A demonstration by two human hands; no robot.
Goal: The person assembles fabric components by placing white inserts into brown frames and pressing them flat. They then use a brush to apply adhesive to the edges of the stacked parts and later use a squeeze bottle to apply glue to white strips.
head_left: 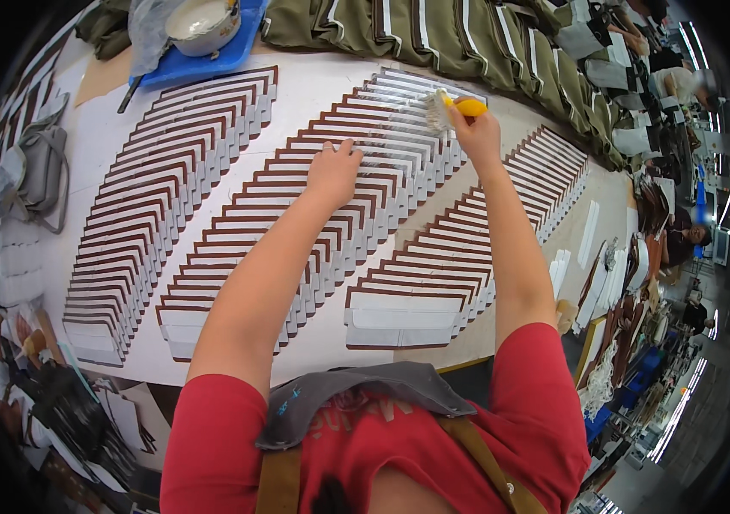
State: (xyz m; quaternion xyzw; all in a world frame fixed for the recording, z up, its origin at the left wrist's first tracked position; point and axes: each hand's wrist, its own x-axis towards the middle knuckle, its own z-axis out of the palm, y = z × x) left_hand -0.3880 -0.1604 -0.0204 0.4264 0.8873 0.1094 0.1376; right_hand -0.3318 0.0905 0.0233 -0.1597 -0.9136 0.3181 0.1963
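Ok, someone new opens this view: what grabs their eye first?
Probably the three long rows of overlapping white pieces with dark brown edges, slanting across the middle. Next, the yellow-handled brush in the right hand, at the far end of the middle row, where the left hand also rests. Then the olive-green, white-striped pieces along the top and upper right.

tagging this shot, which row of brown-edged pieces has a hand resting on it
The middle row: the left hand rests on it, and the right hand holds a brush at its far end. Neither hand touches the left row or right row.
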